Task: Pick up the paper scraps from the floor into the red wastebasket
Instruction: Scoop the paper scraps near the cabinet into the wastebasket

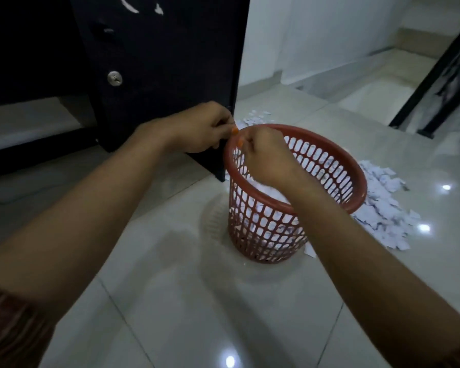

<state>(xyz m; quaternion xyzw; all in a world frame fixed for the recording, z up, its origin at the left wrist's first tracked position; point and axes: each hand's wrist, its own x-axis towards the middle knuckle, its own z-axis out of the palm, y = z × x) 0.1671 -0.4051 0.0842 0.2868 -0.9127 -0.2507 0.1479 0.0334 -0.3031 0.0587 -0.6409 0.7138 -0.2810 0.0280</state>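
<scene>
**Hands meet over a red wastebasket, paper scraps still on the floor**

While both arms reach forward from the bottom of the view, the two hands come together just above the near-left rim of the red wastebasket (298, 192). The left hand (202, 128) has its fingers curled inward, with an orange-painted thumbnail showing; the right hand (263, 155) is curled the same way, fingertips almost touching the left. Whether either hand has paper pinched in it cannot be told, since the fingers hide whatever lies between them. Meeting over the open mouth likely means anything let go would fall inside.

The wastebasket stands upright on the glossy pale tiled floor (197, 301), its slotted walls showing white paper already piled within. It sits close beside the corner of a dark cabinet (157, 75) with a round metal lock. A large heap of white paper scraps (383, 208) lies on the floor just right of the basket, touching its base, and a smaller scatter (252, 116) lies behind it. The basket is probably set between these heaps to keep each reach short. Much remains to gather.
</scene>
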